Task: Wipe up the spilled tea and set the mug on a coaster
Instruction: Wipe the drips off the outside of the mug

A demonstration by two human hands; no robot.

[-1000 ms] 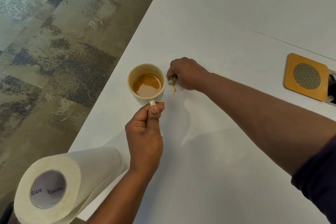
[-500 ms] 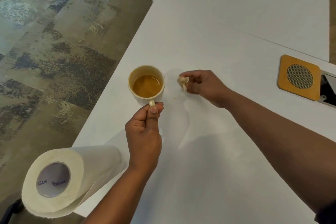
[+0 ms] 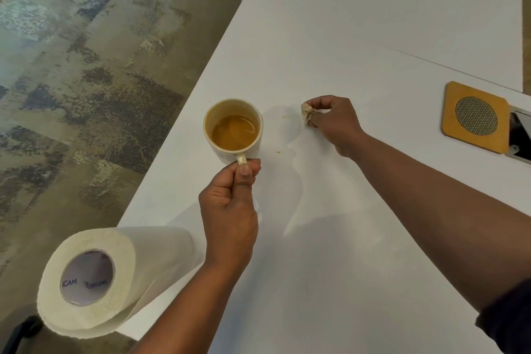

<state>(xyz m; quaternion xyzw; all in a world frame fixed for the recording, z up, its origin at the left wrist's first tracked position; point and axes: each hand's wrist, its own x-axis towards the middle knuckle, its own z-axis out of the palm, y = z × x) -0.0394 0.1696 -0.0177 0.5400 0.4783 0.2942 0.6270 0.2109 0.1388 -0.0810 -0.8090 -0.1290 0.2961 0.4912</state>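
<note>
A cream mug (image 3: 233,126) half full of brown tea is near the table's left edge; whether it rests on the table or hangs just above it I cannot tell. My left hand (image 3: 230,204) grips its handle from the near side. My right hand (image 3: 333,121) pinches a small tea-stained paper wad (image 3: 307,111) just above the table, to the right of the mug. Small tea spots (image 3: 278,151) and a faint smear (image 3: 287,116) lie on the white table (image 3: 330,238) between mug and wad. A square wooden coaster (image 3: 475,116) with a round mesh centre lies at the right.
A paper towel roll (image 3: 94,279) lies on its side at the table's near left corner, overhanging the edge. A metal cable hatch (image 3: 521,135) is set in the table right of the coaster. The table's left edge drops to patterned carpet (image 3: 86,80).
My right hand has drawn the paper wad to the right, away from the mug; the tea streak it covered is now only small spots. My left hand and the mug have barely moved.
</note>
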